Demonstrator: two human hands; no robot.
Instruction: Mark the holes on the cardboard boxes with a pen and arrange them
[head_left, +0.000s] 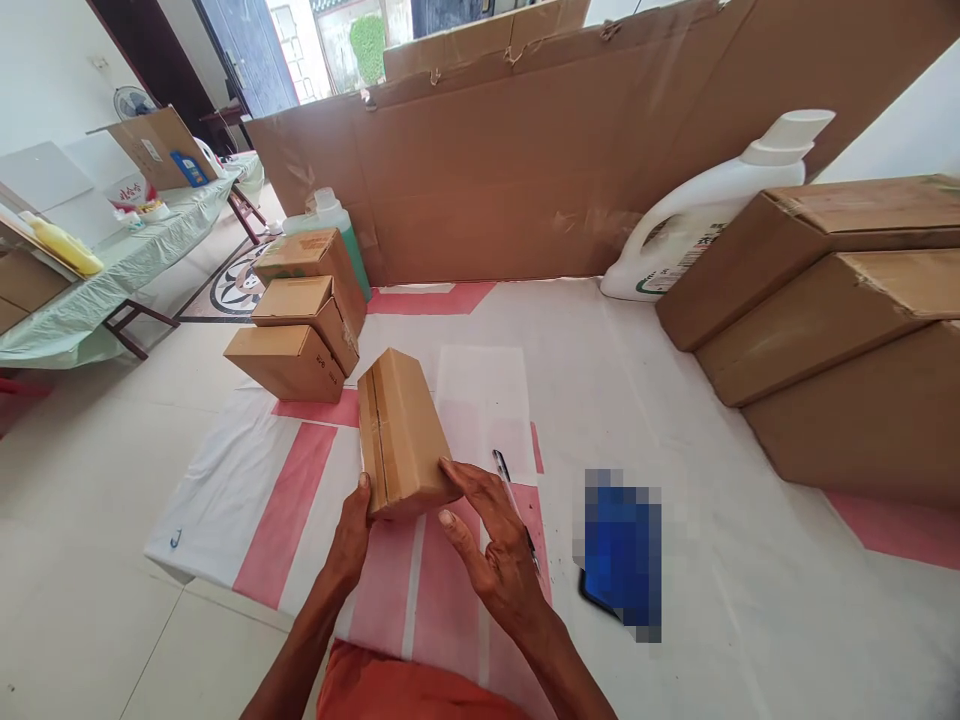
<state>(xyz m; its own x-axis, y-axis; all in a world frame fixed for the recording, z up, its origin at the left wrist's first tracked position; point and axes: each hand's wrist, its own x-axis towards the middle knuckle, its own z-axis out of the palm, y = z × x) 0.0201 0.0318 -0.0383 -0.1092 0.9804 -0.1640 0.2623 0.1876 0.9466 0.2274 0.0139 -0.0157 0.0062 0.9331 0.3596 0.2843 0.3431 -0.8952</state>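
Observation:
A taped brown cardboard box (405,430) stands tilted above the near part of the cloth-covered table. My left hand (351,530) grips its left side, with the thumb up along the edge. At the box's lower right corner, my right hand (495,545) touches it with its fingertips; its fingers are spread and the thumb stands apart from them. A pen (501,465) lies partly hidden behind the right hand. Further right is a blurred-out blue object (622,555) with a dark edge showing beneath it.
Several small cartons (289,360) are stacked at the left, before a bottle of green liquid (349,235). A large cardboard panel (487,190) walls off the back. A white jug (697,215) leans beside larger boxes (847,390) at right. The table edge drops to a tiled floor (82,500).

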